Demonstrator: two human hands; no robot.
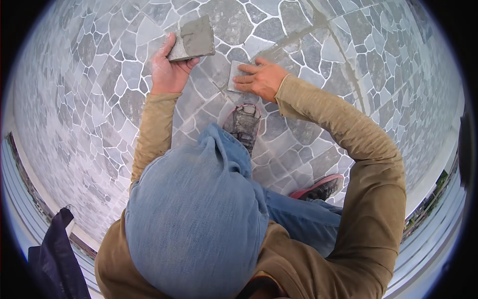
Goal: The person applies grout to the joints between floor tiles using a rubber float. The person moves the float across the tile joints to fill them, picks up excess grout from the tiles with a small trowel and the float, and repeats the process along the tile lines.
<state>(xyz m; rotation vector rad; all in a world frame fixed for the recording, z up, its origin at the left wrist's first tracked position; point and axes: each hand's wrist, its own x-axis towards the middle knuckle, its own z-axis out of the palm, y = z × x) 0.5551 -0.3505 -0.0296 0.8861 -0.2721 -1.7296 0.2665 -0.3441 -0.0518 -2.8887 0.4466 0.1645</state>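
Left fingers (170, 46) clamped on a grey slab (177, 52), held up over the floor: thumb along its left edge, one fingertip showing at the near edge, the others hidden underneath. Grey wet-looking mortar (198, 37) covers much of the slab's top. Right fingers (244, 79) slightly apart, laid over a light grey flat piece (232, 74) on the floor, just right of the slab in view. Right thumb out of sight, so can't tell if the piece is gripped or only pressed; its right part is covered by the hand. Floor (107, 74) is irregular grey stone shapes with white joints; darker smeared seams (347, 67) run at upper right. Near shoe (245, 122) sits just below the flat piece, other shoe (321, 188) further right, partly behind the jeans (199, 214). The bent leg blocks the lower middle. Dark cloth-like item (59, 254) at lower left is cut off, hard to make out.
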